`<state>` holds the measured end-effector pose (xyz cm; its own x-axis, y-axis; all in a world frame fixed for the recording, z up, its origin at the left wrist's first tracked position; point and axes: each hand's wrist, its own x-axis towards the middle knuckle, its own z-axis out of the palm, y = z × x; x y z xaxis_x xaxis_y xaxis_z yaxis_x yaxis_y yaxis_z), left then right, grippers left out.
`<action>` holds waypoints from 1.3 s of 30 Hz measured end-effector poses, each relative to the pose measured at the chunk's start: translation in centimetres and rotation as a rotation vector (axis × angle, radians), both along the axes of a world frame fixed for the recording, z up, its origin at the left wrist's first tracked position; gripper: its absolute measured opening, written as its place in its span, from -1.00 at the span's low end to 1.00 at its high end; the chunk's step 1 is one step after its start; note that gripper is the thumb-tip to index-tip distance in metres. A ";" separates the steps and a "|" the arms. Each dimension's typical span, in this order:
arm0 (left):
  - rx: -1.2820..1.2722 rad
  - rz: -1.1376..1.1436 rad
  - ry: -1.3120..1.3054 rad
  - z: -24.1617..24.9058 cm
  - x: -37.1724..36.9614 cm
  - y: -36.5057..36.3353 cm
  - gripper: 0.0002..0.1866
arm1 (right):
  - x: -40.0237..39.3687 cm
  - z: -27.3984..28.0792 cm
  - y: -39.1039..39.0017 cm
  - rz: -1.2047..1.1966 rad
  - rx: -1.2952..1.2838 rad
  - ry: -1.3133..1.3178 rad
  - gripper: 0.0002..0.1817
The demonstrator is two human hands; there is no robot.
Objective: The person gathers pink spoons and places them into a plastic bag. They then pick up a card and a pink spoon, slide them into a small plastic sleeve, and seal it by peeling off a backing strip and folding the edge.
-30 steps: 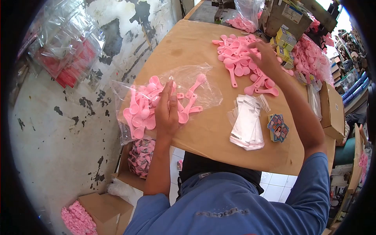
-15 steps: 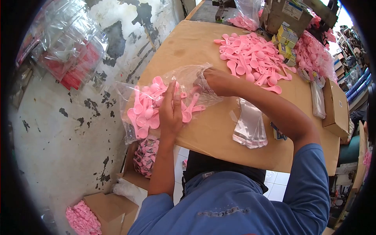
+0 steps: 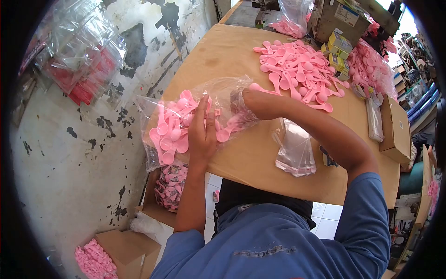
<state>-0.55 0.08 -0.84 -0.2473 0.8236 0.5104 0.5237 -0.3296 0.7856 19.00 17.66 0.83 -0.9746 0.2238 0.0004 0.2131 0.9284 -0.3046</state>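
Observation:
A large clear plastic bag [image 3: 204,88] lies on the brown-covered table [image 3: 195,60] with many pink spoons [image 3: 173,132] inside. My left hand [image 3: 202,130] rests on the bag, fingers stretched out and pointing up the table. At the bag's right end, my right hand [image 3: 260,103] has its fingers curled around something partly hidden; a pink spoon [image 3: 264,89] shows just above it. Below my right hand lies a stack of small clear bags [image 3: 295,151]. A loose heap of pink spoons [image 3: 302,67] spreads over the upper right of the table.
Yellow boxes [image 3: 338,45], a filled bag of spoons [image 3: 367,65] and a cardboard box [image 3: 395,130] stand at the right. Under the left table edge is an open box holding bagged spoons [image 3: 172,186]. A peeling wall [image 3: 83,162] borders the left side.
My right hand has moved slightly down and right, and a pink spoon now shows above it. My left hand has stayed on the bag.

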 end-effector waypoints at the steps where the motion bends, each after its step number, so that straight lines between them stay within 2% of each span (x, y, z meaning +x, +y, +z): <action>1: -0.001 0.000 0.006 0.4 0.0 -0.2 -0.47 | 0.2 1.1 -0.5 0.024 -0.016 0.017 -0.65; 3: 0.017 0.001 0.021 0.4 0.0 0.0 -0.48 | 0.9 2.8 -1.6 0.069 -0.046 0.051 -0.71; 6: 0.006 0.002 0.017 0.1 0.0 0.2 -0.48 | 1.1 1.0 -0.8 0.143 0.074 0.142 -0.70; 9: -0.066 -0.005 -0.024 0.9 0.3 -0.3 -0.48 | 2.0 2.8 -2.2 0.041 0.084 -0.031 -0.66; 12: -0.044 -0.011 -0.054 0.7 0.6 -0.3 -0.49 | 2.2 2.8 -2.7 -0.045 -0.089 0.046 -0.65; 15: -0.098 -0.034 -0.101 1.0 0.7 -0.6 -0.49 | 3.4 5.4 -3.6 -0.185 -0.144 -0.028 -0.68; 18: -0.091 -0.009 -0.052 -0.3 0.0 -0.2 -0.49 | 5.6 6.1 -1.4 -0.155 -0.213 0.146 -0.69; 21: -0.077 0.012 -0.016 -0.9 -0.3 0.2 -0.48 | 9.2 7.6 1.4 -0.377 -0.217 0.102 -0.68; 24: -0.053 -0.015 -0.073 0.0 0.3 0.0 -0.49 | 13.0 7.8 4.8 -0.567 -0.085 0.221 -0.65; 27: -0.048 -0.011 -0.055 0.3 0.4 -0.1 -0.49 | 13.8 6.7 5.8 -0.540 0.495 0.431 -0.59; 28: -0.065 -0.012 -0.052 0.2 0.3 -0.1 -0.49 | 13.5 6.4 5.6 -0.562 0.332 0.369 -0.40; 31: -0.060 -0.002 -0.034 0.1 0.4 -0.1 -0.49 | 11.0 5.3 3.1 -0.419 0.144 0.307 -0.27; 35: -0.099 -0.019 -0.078 0.4 0.5 -0.2 -0.49 | 8.6 0.4 1.2 -0.398 0.348 0.188 -0.34; 39: -0.063 -0.002 -0.031 -0.1 0.2 0.1 -0.49 | 8.7 -0.1 2.2 -0.410 0.405 0.035 -0.41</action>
<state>-0.31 0.13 -0.96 -0.2603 0.8542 0.4501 0.4986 -0.2803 0.8203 27.71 19.83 0.75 -0.8064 0.5583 0.1953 0.5759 0.8163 0.0446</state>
